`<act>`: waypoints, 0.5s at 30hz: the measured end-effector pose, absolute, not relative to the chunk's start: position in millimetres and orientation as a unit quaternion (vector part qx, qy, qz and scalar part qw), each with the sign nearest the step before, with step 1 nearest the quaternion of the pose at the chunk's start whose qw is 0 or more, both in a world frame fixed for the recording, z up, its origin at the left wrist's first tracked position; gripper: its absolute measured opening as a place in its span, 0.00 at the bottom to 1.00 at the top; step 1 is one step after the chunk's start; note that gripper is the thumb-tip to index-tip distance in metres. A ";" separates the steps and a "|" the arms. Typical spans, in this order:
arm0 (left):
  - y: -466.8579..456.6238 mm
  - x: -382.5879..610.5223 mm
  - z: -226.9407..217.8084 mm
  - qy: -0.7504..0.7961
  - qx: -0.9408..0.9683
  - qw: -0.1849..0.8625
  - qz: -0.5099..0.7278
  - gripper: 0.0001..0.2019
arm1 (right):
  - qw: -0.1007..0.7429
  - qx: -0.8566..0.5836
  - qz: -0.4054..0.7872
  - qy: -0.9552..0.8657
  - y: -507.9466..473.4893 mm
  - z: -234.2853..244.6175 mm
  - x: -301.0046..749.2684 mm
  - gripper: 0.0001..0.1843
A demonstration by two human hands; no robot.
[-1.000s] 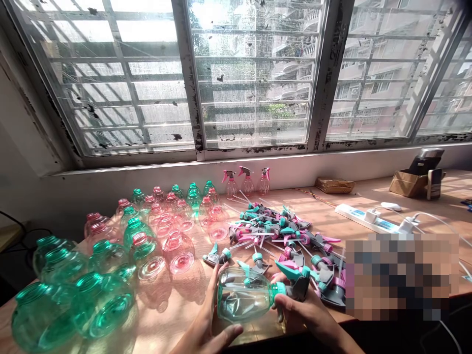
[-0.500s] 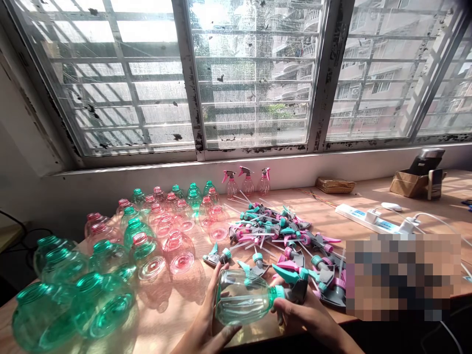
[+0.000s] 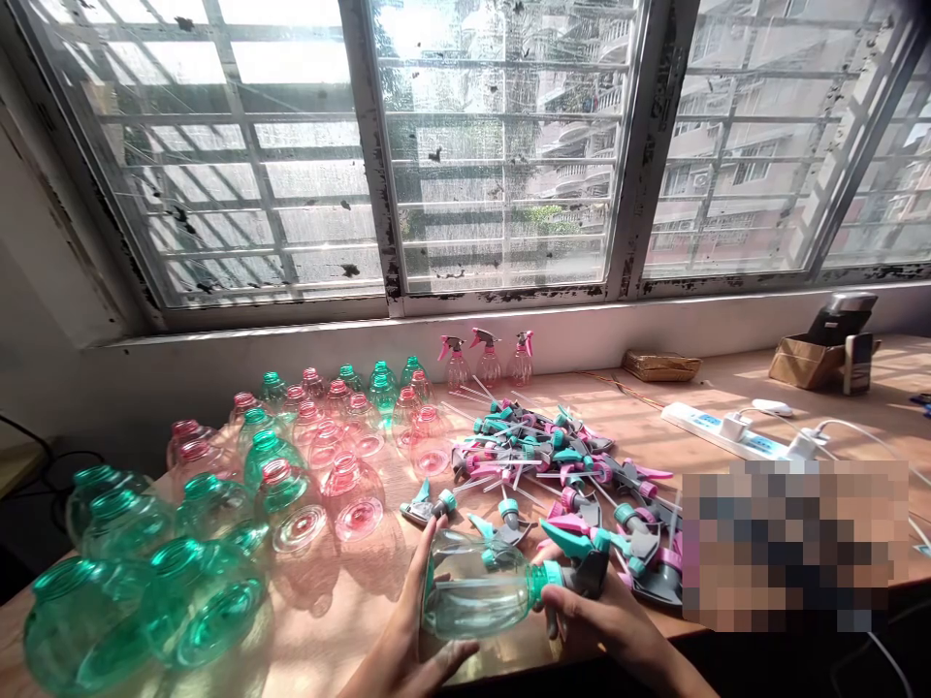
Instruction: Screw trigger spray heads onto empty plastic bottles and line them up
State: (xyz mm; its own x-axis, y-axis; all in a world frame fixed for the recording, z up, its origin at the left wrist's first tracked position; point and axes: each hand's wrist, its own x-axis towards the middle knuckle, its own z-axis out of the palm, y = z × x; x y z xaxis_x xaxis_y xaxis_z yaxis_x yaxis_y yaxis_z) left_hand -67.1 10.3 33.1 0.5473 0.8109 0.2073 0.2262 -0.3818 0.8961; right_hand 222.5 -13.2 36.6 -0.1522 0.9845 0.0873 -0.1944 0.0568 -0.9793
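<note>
A clear green plastic bottle (image 3: 472, 591) lies sideways in both my hands near the table's front edge. My left hand (image 3: 411, 640) wraps round its base end. My right hand (image 3: 593, 620) is closed on the teal and grey trigger sprayer head (image 3: 578, 562) sitting at the bottle's neck. Just beyond, a heap of loose pink, teal and grey sprayer heads (image 3: 560, 465) with thin tubes is spread over the wooden table (image 3: 349, 620).
Many empty green bottles (image 3: 145, 582) and pink bottles (image 3: 341, 456) crowd the table's left side. Three finished pink spray bottles (image 3: 487, 359) stand by the window wall. A power strip (image 3: 734, 431), a cardboard box (image 3: 807, 359) and a blurred patch lie right.
The bottle has shifted slightly left and lower in my hands, and the sprayer head has turned a little at the neck. Everything else on the table is as before.
</note>
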 end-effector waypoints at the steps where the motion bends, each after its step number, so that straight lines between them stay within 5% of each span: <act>1: 10.3 -66.3 33.7 0.339 0.765 0.434 0.334 0.48 | 0.523 -0.383 0.573 -0.502 -13.2 37.0 222.2 0.25; 15: 12.4 -68.5 32.3 0.335 0.756 0.459 0.326 0.49 | 0.536 -0.369 0.580 -0.490 -12.8 32.6 222.1 0.24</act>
